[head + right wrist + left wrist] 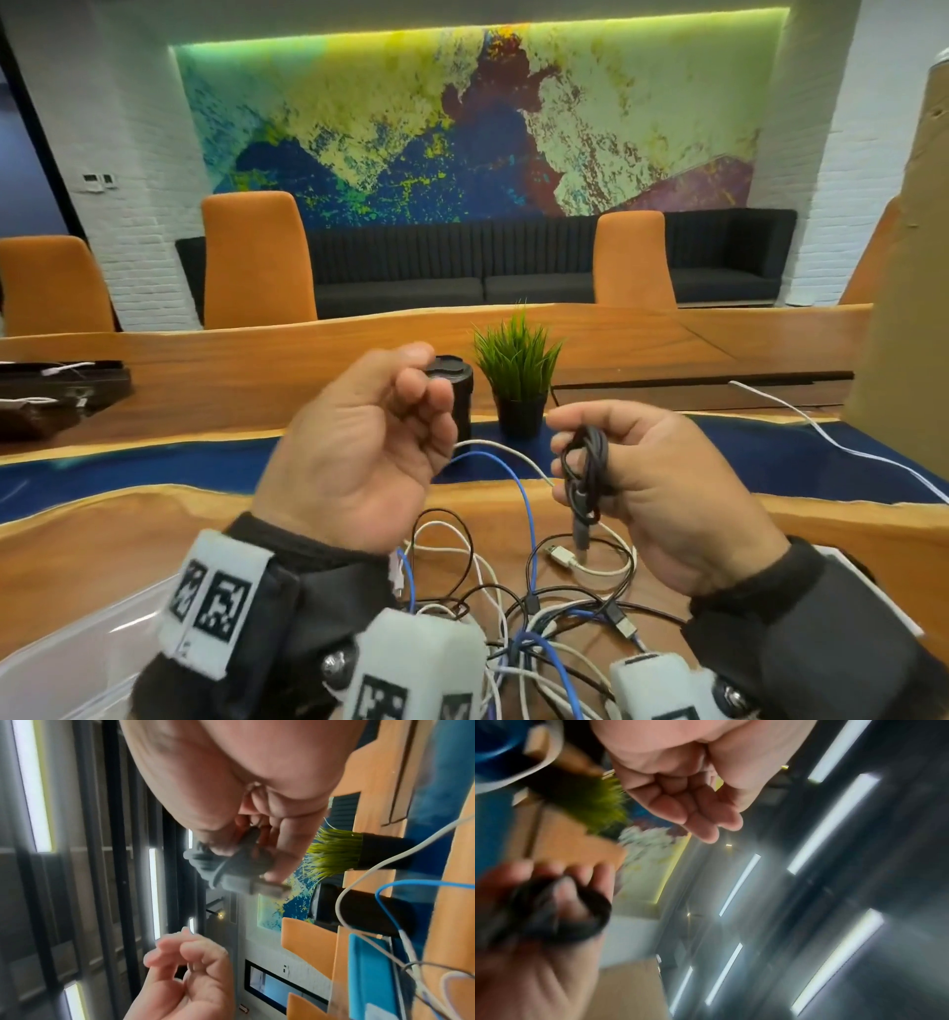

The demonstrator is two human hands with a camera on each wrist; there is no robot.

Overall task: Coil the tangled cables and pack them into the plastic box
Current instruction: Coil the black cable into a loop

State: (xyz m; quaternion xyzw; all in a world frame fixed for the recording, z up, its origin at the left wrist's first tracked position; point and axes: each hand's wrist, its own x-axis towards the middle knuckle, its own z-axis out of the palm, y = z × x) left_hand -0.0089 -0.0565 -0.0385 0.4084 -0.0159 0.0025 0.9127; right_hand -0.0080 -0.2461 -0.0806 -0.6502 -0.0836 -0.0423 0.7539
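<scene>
My right hand [652,488] is raised above the table and grips a small coiled black cable [585,473], its fingers wrapped round the bundle. The cable's plug [581,534] hangs below the coil. In the right wrist view the coil [231,866] sits under the fingers of this hand [231,780]. My left hand [369,437] hovers palm-up to the left, fingers loosely curled, holding nothing. Below both hands a tangle of white, black and blue cables [513,591] lies on the wooden table. The clear plastic box [77,642] shows at the lower left.
A potted green plant [518,370] and a black cylinder [457,395] stand just beyond the hands. A long white cable [821,431] runs off to the right. Cardboard [904,308] rises at the right edge. Orange chairs line the table's far side.
</scene>
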